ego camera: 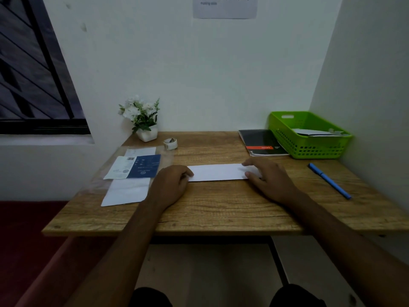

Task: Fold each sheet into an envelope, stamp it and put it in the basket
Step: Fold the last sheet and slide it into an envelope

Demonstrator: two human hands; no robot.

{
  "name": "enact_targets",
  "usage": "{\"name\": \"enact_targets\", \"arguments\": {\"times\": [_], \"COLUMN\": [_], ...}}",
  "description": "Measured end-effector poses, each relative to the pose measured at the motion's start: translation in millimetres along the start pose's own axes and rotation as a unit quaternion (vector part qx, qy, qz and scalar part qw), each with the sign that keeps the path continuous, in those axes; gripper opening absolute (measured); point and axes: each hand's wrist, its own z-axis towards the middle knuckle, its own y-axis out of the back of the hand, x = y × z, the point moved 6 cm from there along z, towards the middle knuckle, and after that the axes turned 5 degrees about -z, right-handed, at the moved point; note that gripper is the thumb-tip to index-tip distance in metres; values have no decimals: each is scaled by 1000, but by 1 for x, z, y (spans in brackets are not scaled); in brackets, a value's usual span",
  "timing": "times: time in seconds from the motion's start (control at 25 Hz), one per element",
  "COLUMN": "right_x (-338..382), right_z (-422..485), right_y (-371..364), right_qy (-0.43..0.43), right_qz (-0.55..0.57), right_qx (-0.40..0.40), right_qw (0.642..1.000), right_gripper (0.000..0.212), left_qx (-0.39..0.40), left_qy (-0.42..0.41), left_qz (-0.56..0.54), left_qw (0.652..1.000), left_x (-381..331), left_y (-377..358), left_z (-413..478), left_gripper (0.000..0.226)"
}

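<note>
A white sheet folded into a long strip (215,172) lies flat at the middle of the wooden desk (221,209). My left hand (171,185) presses its left end with curled fingers. My right hand (269,179) grips the right end between thumb and fingers. A green plastic basket (309,147) stands at the back right and holds folded white paper (314,132). A small white round stamp (170,143) sits at the back, left of centre. A blank white sheet (127,193) lies at the left.
A blue-and-white printed leaflet (135,167) rests on a clear plastic sleeve at the left. A potted white flower (141,120) stands at the back left. A black notebook (262,142) lies beside the basket. A blue pen (329,181) lies at the right.
</note>
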Motion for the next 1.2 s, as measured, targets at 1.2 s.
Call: {"name": "enact_targets", "arguments": {"times": [1.2], "right_x": [245], "right_z": [-62], "right_y": [-54], "right_qy": [370], "right_qz": [60], "right_qx": [-4], "right_qw": [927], "right_gripper": [21], "left_qx": [-130], "left_qy": [-61], "left_qz": [27], "left_qw": [989], "left_x": [29], "left_y": [104], "left_z": [-183], "left_gripper": [17]}}
